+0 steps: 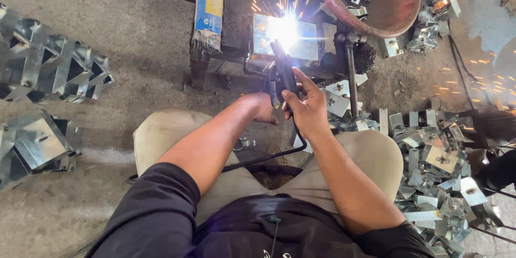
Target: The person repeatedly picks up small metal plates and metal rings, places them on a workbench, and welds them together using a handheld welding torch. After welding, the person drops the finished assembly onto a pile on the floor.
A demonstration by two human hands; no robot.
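Both hands' fingers wrap the black welding holder (282, 78): right hand (307, 108) closed round its grip, left hand (263, 107) closed just behind. Its tip sparks on a metal plate (285, 35), centre far. Brackets (435, 172) lie right.

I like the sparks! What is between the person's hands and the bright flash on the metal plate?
In the head view, only the black welding holder lies there: both hands, left hand and right hand, grip it, and it reaches up to the flash on the metal plate.
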